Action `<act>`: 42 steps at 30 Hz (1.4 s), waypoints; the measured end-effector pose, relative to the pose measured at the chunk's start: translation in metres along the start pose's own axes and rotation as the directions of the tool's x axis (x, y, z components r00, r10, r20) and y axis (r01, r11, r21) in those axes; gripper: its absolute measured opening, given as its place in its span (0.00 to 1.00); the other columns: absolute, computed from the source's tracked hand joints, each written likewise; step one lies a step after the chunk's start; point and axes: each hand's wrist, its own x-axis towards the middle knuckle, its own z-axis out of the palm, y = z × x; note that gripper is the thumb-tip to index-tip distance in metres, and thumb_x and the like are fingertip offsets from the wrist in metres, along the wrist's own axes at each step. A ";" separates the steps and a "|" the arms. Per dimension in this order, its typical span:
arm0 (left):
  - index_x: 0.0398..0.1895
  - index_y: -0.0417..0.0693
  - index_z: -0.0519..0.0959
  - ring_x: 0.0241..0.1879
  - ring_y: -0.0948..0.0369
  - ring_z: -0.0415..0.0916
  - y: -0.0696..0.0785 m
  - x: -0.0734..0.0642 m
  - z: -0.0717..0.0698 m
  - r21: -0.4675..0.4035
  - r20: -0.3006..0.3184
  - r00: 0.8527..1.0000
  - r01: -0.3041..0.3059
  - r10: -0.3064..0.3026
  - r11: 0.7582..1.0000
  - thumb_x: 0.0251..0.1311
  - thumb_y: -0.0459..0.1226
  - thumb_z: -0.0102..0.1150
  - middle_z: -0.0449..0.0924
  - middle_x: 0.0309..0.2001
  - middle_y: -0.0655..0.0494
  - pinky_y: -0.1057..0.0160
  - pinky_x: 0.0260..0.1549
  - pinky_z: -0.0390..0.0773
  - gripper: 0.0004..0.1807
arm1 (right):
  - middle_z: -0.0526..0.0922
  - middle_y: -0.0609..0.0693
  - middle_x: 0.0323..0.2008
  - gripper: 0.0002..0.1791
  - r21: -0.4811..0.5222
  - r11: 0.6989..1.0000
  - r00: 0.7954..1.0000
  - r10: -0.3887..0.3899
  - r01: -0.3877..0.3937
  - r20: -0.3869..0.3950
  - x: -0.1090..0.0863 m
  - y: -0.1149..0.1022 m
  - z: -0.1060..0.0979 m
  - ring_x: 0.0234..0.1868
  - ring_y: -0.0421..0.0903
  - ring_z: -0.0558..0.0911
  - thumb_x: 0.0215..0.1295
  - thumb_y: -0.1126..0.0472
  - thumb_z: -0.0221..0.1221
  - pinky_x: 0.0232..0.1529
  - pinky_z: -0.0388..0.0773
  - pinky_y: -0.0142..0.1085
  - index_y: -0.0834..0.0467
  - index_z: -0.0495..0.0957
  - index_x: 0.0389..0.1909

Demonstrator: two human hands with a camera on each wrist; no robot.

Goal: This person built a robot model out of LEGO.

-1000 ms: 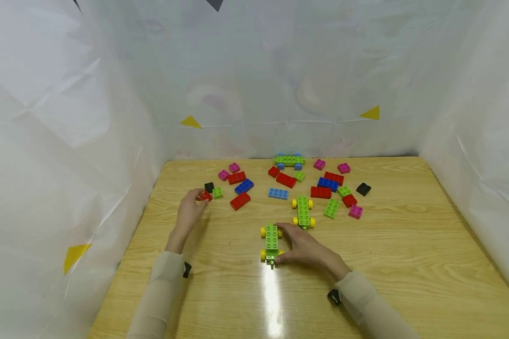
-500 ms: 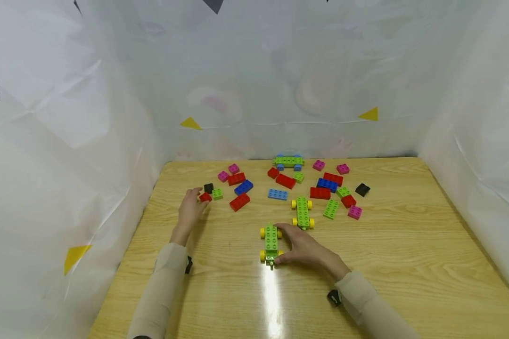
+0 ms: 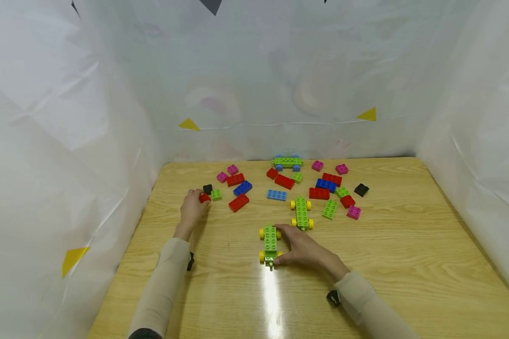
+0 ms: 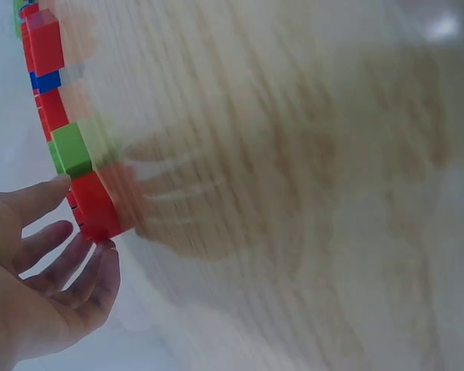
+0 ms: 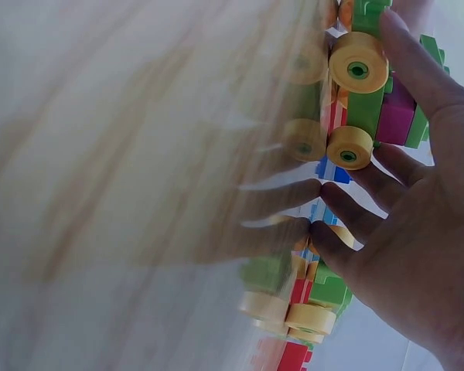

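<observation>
At the left of the group of bricks, my left hand (image 3: pixel 191 209) pinches a small red brick (image 3: pixel 204 197). In the left wrist view the thumb lies at one end of the red brick (image 4: pixel 95 209) and the fingertips at its other end, with a green brick (image 4: pixel 71 151) right beside it. My right hand (image 3: pixel 304 247) holds a toy car (image 3: pixel 270 238) with yellow wheels near the middle of the table, thumb at its near end and forefinger at its far end. The right wrist view shows a magenta brick (image 5: pixel 396 116) stacked on the car's green base, under a green top piece.
A second green car base (image 3: pixel 302 213) with yellow wheels stands just beyond my right hand. Another with blue wheels (image 3: pixel 287 162) is at the back edge. Loose red, blue, green, pink and black bricks lie across the far half, including a black brick (image 3: pixel 361 189) at right.
My left forearm has shifted slightly right, and the fingers, looser around the red brick half a second ago, have drawn in on it. My right hand and the car stay in place.
</observation>
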 end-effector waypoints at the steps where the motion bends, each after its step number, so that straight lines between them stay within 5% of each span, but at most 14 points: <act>1: 0.59 0.34 0.72 0.51 0.43 0.72 0.000 0.000 0.000 0.003 0.001 1.000 0.003 -0.003 1.000 0.62 0.37 0.62 0.71 0.52 0.37 0.46 0.46 0.77 0.24 | 0.63 0.50 0.69 0.55 0.002 1.000 1.000 0.001 -0.001 -0.001 0.000 0.000 0.000 0.70 0.51 0.61 0.44 0.36 0.71 0.68 0.58 0.48 0.52 0.58 0.71; 24: 0.54 0.33 0.75 0.50 0.44 0.72 -0.002 -0.001 0.005 0.058 0.022 1.000 -0.004 0.003 0.998 0.63 0.38 0.61 0.72 0.49 0.37 0.43 0.43 0.76 0.21 | 0.63 0.50 0.69 0.55 0.004 1.000 1.000 -0.001 0.001 -0.005 0.000 -0.001 0.000 0.69 0.50 0.62 0.44 0.36 0.71 0.67 0.59 0.48 0.51 0.58 0.71; 42: 0.55 0.28 0.73 0.47 0.44 0.74 -0.002 -0.011 0.006 -0.003 0.019 0.998 -0.054 0.054 0.999 0.63 0.37 0.61 0.71 0.49 0.36 0.48 0.46 0.75 0.23 | 0.63 0.50 0.69 0.55 -0.009 1.000 1.000 0.017 -0.017 0.007 0.000 -0.001 0.000 0.69 0.50 0.62 0.44 0.34 0.71 0.67 0.60 0.49 0.51 0.58 0.71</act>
